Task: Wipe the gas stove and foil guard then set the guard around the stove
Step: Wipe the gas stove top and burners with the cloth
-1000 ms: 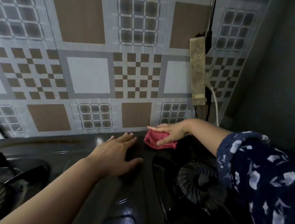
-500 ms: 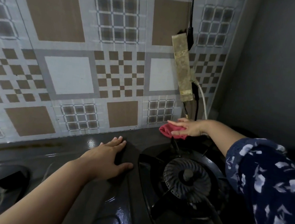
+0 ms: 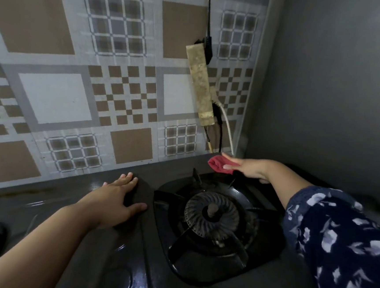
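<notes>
One stove (image 3: pixel 128 264), one cloth (image 3: pixel 219 163). Left hand (image 3: pixel 115 200) lies spread flat; right hand (image 3: pixel 249 168) presses the cloth, fingers straight.

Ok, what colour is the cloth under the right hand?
Red-pink cloth, seen in the head view, the only one.

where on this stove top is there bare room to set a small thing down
The flat strip of the gas stove between the left hand and the patterned wall, and the front panel below that hand. The burner with its grate fills the right side; the back corner holds the right hand pressing the red cloth.
</notes>
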